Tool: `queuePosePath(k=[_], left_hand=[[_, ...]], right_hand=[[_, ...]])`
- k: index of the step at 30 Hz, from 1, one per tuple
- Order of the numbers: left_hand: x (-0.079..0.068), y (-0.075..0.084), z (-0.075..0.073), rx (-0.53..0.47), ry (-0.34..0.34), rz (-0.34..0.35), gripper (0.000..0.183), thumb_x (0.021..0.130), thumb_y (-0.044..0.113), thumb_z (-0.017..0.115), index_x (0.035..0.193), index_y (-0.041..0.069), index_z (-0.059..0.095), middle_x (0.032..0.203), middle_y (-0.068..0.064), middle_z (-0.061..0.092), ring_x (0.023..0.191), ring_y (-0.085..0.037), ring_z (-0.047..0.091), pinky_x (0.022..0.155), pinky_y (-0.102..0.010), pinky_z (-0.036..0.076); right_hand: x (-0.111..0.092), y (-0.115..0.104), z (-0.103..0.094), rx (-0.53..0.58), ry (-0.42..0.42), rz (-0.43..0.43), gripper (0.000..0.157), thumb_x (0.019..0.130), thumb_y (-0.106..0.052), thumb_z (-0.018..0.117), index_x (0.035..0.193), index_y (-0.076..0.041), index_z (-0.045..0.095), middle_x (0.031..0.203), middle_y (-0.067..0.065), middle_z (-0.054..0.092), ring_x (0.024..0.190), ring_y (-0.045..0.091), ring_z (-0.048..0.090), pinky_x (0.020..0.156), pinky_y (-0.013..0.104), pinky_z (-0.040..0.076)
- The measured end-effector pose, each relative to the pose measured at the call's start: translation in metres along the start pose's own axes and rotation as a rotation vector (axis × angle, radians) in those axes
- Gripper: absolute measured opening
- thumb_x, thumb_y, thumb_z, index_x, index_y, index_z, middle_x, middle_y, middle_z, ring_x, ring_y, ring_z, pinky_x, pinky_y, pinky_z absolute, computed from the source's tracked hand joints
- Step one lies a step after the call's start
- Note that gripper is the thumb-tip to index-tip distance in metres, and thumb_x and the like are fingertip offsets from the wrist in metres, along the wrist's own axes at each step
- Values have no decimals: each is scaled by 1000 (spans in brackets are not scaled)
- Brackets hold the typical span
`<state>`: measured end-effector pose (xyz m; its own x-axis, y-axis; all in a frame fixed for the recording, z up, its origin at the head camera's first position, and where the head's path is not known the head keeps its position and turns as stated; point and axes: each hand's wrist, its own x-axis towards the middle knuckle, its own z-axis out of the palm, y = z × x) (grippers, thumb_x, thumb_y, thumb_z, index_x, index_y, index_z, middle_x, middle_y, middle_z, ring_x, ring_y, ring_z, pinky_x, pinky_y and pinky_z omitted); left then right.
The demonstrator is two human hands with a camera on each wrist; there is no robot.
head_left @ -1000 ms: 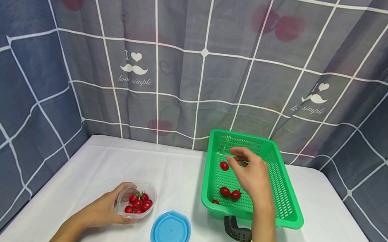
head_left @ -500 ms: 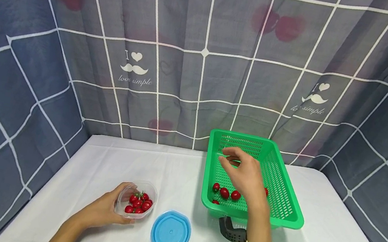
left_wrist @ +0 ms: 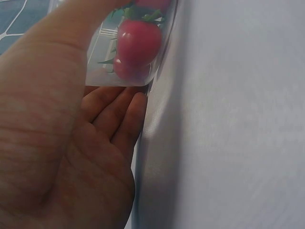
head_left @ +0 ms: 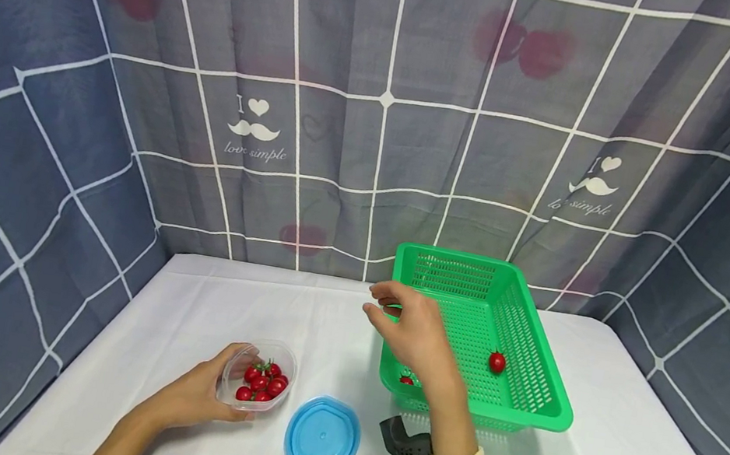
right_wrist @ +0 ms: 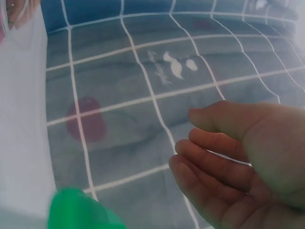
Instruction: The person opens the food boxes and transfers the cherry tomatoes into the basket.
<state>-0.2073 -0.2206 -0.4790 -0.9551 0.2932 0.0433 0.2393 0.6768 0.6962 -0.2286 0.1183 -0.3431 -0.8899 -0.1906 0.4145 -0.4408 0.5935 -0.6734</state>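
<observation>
My left hand [head_left: 192, 390] holds a clear plastic container [head_left: 280, 396] by its left side; it is tilted and has several cherry tomatoes [head_left: 259, 383] in it. The left wrist view shows tomatoes [left_wrist: 138, 43] through its wall, with fingers under the edge. My right hand [head_left: 410, 328] hovers over the left rim of a green plastic basket [head_left: 535, 339]. In the right wrist view this hand [right_wrist: 233, 162] has loosely bent fingers, the thumb apart, and nothing between them. One cherry tomato [head_left: 496, 363] lies in the basket's right part, another [head_left: 406, 381] at its front left.
A blue lid [head_left: 322, 440] lies on the white tablecloth [head_left: 335, 333] between container and basket. A grey checked curtain [head_left: 329, 136] stands behind the table and along both sides. Black straps [head_left: 405, 442] sit at the wrists.
My right hand has moved left from above the basket to its rim. The tomato near its fingertips first showed lower in the basket, then the arm covered that area. The left hand stays still.
</observation>
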Motion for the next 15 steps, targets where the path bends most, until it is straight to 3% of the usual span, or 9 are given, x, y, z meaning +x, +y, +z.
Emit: queuePosePath(k=[6,15], left_hand=[[1,-1,1,-3,-2,2,99,66,50,95,146,24,43,148,-8,56,141,-40,48,107,-68,41],[0,-2,2,-24,-3,21,99,66,49,96,146,23,43,145,-2,60,140,-36,50,111,-67,38]], right_hand=[[-1,-8,16,-8,-30,-68,22,93,-14,77,113,-6,74,109,11,76,101,24,73,92,39,60],[-2,-16,43,-87,-138,-166,20,95,-17,75,112,-7,75,107,8,78,95,21,75,86,35,61]])
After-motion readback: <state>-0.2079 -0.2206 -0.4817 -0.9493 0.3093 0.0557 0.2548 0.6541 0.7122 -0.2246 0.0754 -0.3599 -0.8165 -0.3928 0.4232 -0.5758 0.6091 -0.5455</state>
